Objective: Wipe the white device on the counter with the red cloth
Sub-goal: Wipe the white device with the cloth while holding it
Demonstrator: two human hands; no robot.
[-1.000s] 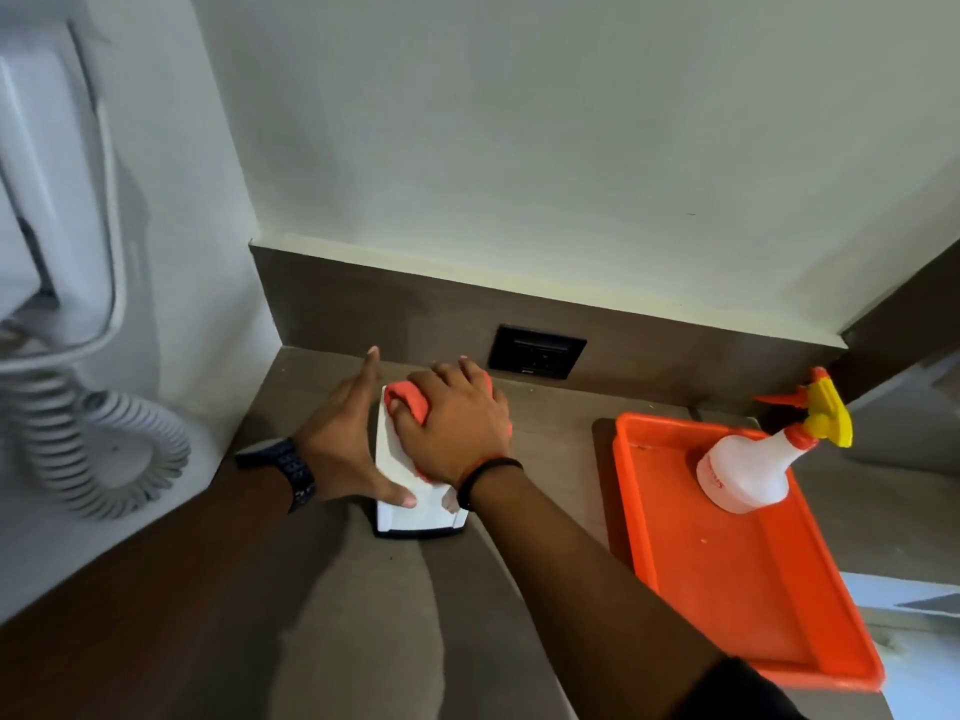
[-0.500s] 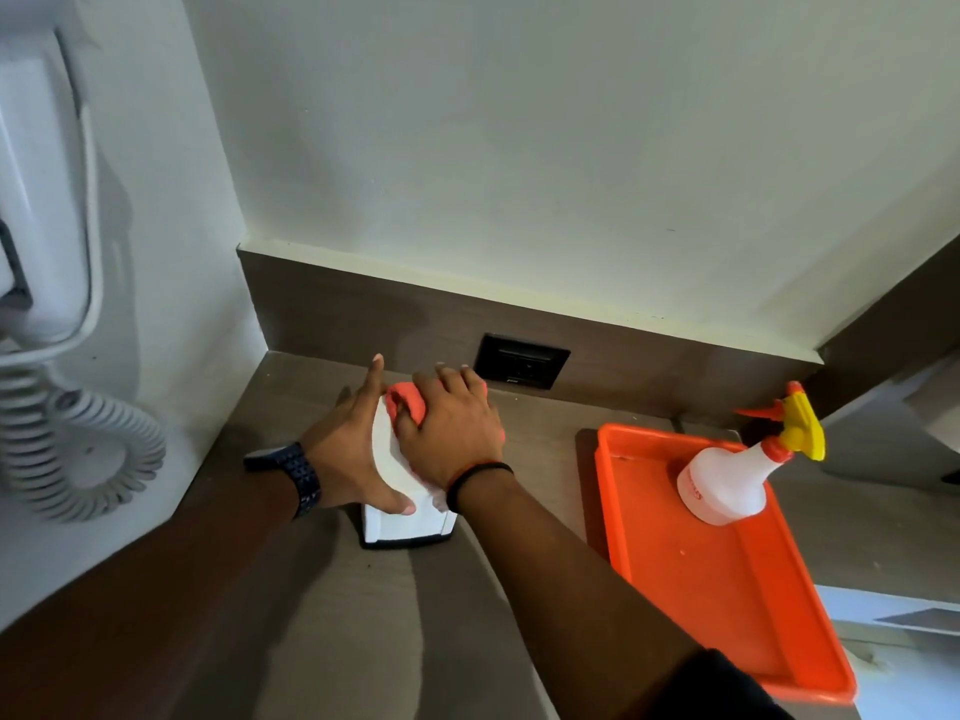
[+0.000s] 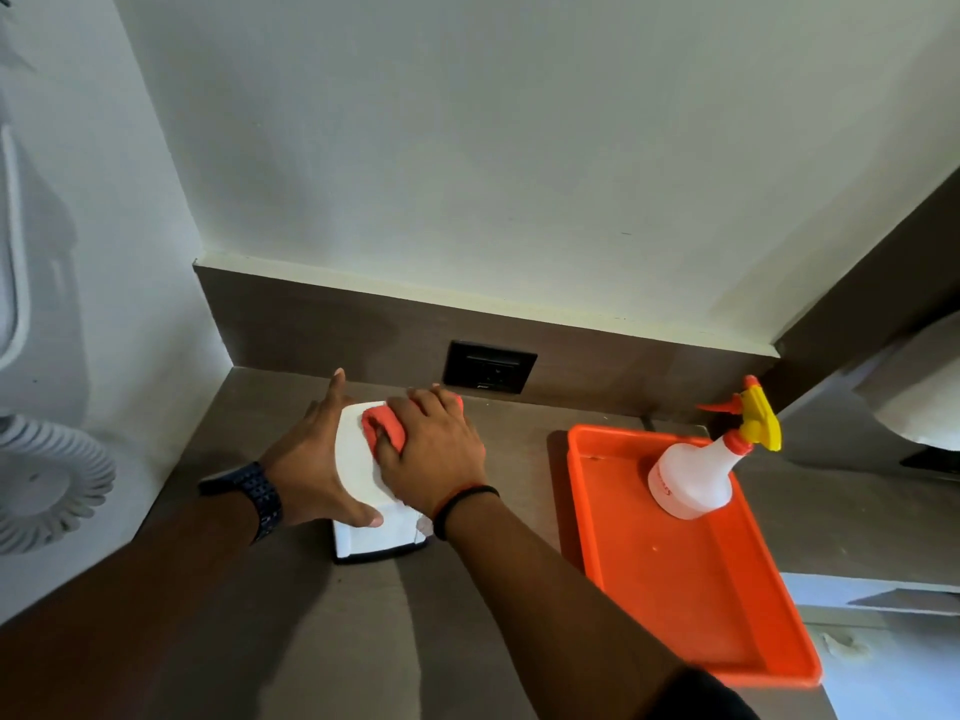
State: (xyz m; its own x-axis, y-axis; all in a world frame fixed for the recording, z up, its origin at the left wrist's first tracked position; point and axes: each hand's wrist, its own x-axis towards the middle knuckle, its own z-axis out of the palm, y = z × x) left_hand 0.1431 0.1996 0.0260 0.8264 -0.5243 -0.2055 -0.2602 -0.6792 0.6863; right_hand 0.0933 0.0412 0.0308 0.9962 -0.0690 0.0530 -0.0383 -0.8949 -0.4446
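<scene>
A white box-shaped device with a dark base stands on the brown counter, near the back wall. My left hand lies flat against the device's left side, fingers pointing to the wall and thumb across its front top edge. My right hand presses a bunched red cloth onto the top of the device. Most of the cloth is hidden under that hand.
An orange tray lies to the right, holding a white spray bottle with a yellow and red trigger. A black wall socket sits behind the device. A white wall unit with a coiled cord hangs at the left.
My right hand and the cloth have slid slightly across the device's top. My left hand stays on the device's side. The camera has shifted a little.
</scene>
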